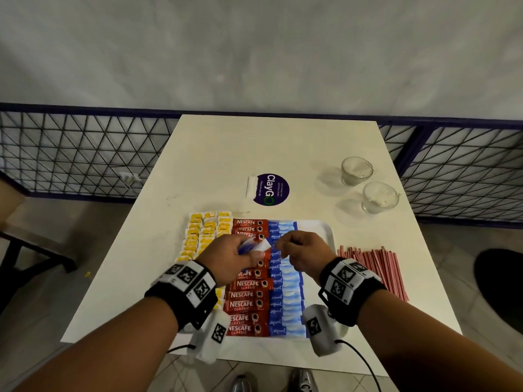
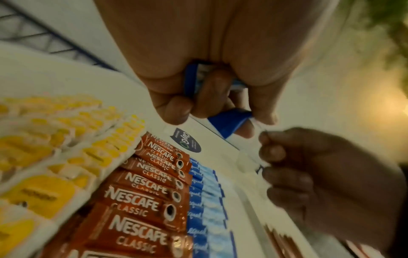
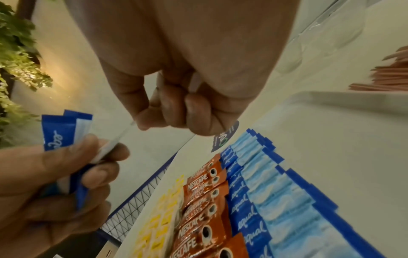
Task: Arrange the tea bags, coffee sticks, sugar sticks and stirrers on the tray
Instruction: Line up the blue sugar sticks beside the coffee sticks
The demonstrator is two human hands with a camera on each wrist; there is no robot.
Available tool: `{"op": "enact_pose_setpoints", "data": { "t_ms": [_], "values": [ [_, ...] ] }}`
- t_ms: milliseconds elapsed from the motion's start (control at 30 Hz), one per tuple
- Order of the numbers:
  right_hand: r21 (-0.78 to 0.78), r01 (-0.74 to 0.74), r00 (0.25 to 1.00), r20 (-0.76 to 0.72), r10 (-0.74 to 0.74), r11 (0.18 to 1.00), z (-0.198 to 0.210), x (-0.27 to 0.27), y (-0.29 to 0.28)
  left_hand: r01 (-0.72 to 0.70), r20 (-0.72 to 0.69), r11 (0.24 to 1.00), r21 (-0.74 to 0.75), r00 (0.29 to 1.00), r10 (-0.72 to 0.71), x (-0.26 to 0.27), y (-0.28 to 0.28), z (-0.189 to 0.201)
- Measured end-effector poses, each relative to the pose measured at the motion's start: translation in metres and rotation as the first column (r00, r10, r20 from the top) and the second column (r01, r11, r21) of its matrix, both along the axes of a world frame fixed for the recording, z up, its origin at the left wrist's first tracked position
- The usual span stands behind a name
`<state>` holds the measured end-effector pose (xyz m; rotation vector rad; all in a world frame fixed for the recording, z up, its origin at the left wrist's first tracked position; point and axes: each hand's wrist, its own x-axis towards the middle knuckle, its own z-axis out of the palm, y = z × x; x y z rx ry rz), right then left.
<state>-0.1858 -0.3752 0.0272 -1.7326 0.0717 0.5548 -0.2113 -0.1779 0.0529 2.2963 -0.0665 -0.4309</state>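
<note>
A white tray [image 1: 317, 230] holds rows of yellow tea bags [image 1: 198, 236], red Nescafe coffee sticks [image 1: 246, 305] and blue sugar sticks [image 1: 285, 292]. Above the coffee row my left hand [image 1: 240, 250] grips a small bunch of blue sugar sticks [image 2: 229, 122]. Just to its right, my right hand [image 1: 283, 246] pinches the white end of one stick [image 3: 119, 139] from that bunch, over the sugar column. Red-and-white stirrers [image 1: 373, 267] lie in a pile on the table, right of the tray. The tray's right part is bare.
Two glass cups [image 1: 356, 171] [image 1: 380, 198] stand at the table's back right. A round ClayGo sticker [image 1: 271, 189] and a white packet [image 1: 252, 186] lie behind the tray. A wire-mesh railing [image 1: 85, 148] runs behind the table.
</note>
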Motion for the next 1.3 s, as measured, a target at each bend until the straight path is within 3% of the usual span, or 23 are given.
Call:
{"op": "enact_pose_setpoints", "data": {
  "t_ms": [67, 167, 300, 367, 700, 833, 900, 1000, 1067, 1200, 1300],
  "values": [
    [0.046, 0.034, 0.999, -0.025, -0.033, 0.998, -0.001, 0.005, -0.003, -0.035, -0.023, 0.999, -0.019, 0.999, 0.035, 0.006, 0.002, -0.001],
    [0.133, 0.03, 0.999, -0.04, -0.025, 0.991, 0.002, 0.01, -0.002, 0.021, -0.013, 0.999, 0.044, 1.0, -0.021, 0.013, -0.004, 0.002],
    [-0.095, -0.116, 0.988, 0.093, 0.125, 0.989, 0.003, 0.018, 0.001, 0.066, -0.021, 0.997, 0.049, 0.998, -0.065, 0.023, -0.011, 0.006],
    [-0.164, -0.064, 0.987, 0.137, 0.087, 0.984, 0.002, 0.024, -0.002, 0.04, -0.051, 0.998, 0.054, 0.998, -0.038, 0.028, -0.006, 0.006],
    [-0.09, 0.074, 0.996, 0.053, -0.07, 0.993, -0.004, 0.037, -0.014, -0.134, -0.054, 0.991, -0.012, 0.99, 0.133, 0.044, -0.002, 0.0],
    [0.078, 0.196, 0.98, -0.046, -0.193, 0.977, -0.011, 0.036, -0.021, -0.216, -0.104, 0.976, -0.037, 0.972, 0.211, 0.045, 0.002, -0.006],
    [0.108, 0.176, 0.984, -0.022, -0.174, 0.978, -0.01, 0.034, -0.018, -0.33, -0.215, 0.935, -0.131, 0.93, 0.298, 0.045, -0.001, -0.009],
    [0.051, 0.105, 0.991, 0.08, -0.109, 0.993, -0.006, 0.033, -0.011, -0.568, -0.426, 0.756, -0.326, 0.802, 0.418, 0.044, -0.007, -0.011],
    [0.026, 0.089, 0.991, 0.099, -0.091, 0.996, -0.003, 0.034, -0.009, -0.631, -0.468, 0.695, -0.345, 0.757, 0.455, 0.044, -0.008, -0.012],
    [0.186, 0.178, 0.983, 0.007, -0.183, 0.966, -0.002, 0.033, -0.008, -0.611, -0.327, 0.691, -0.387, 0.791, 0.517, 0.046, -0.011, -0.017],
    [0.205, 0.235, 0.972, -0.055, -0.229, 0.95, -0.007, 0.034, -0.008, -0.53, -0.142, 0.769, -0.359, 0.845, 0.516, 0.044, -0.015, -0.021]
  ]
}}
